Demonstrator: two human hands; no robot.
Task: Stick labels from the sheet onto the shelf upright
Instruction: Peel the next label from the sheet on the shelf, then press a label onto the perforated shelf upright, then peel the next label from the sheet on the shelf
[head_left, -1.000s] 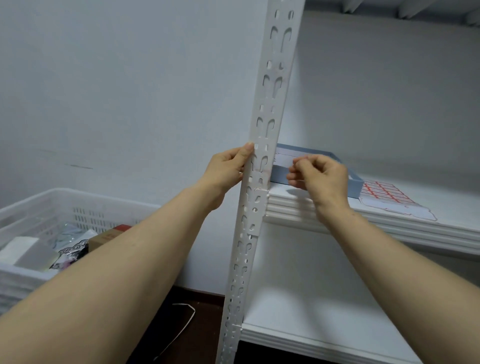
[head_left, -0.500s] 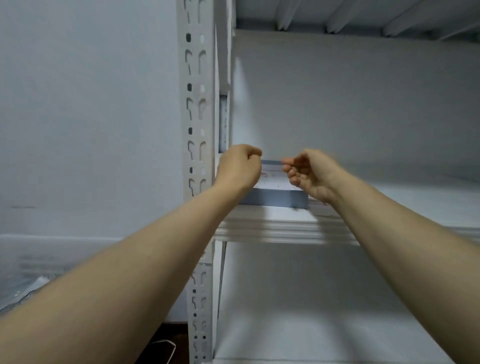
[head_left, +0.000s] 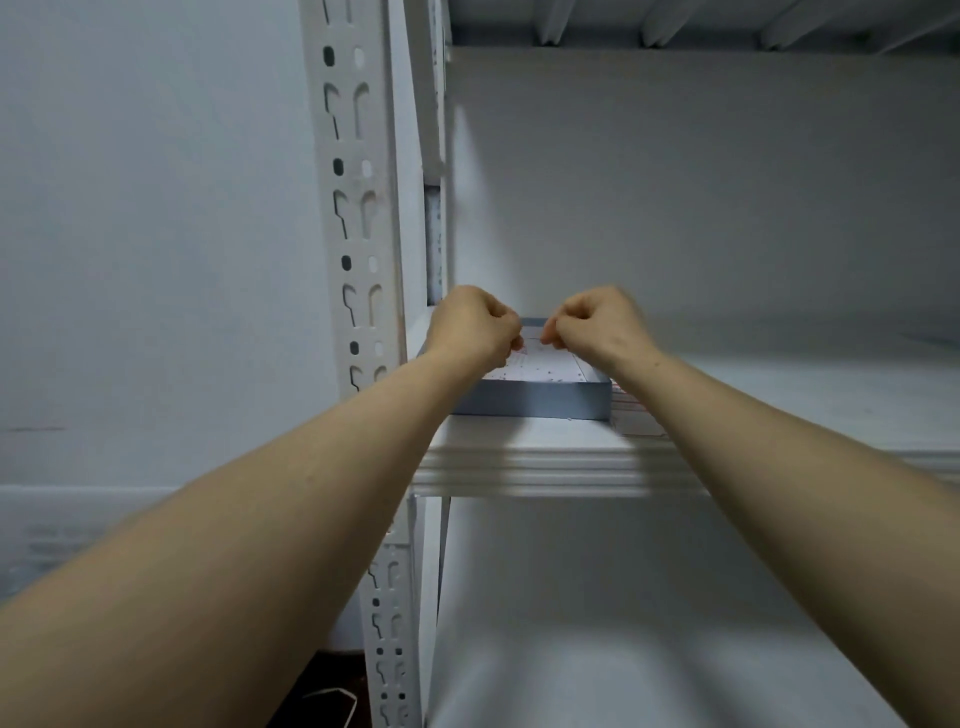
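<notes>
The left arm and right arm, both bare, reach forward and up, converging. The left hand and right hand sit knuckles up, fingers curled under, fingertips facing and nearly meeting (whether they pinch anything is too small to tell).

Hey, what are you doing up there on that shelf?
A person holds both arms up at a white shelf. The left hand and right hand, fingers curled, meet over a white sheet lying in a flat blue box. They seem to be picking at a label, but the fingers hide it. The holed shelf upright stands just left, untouched. A red-printed label sheet lies beside the box.
</notes>
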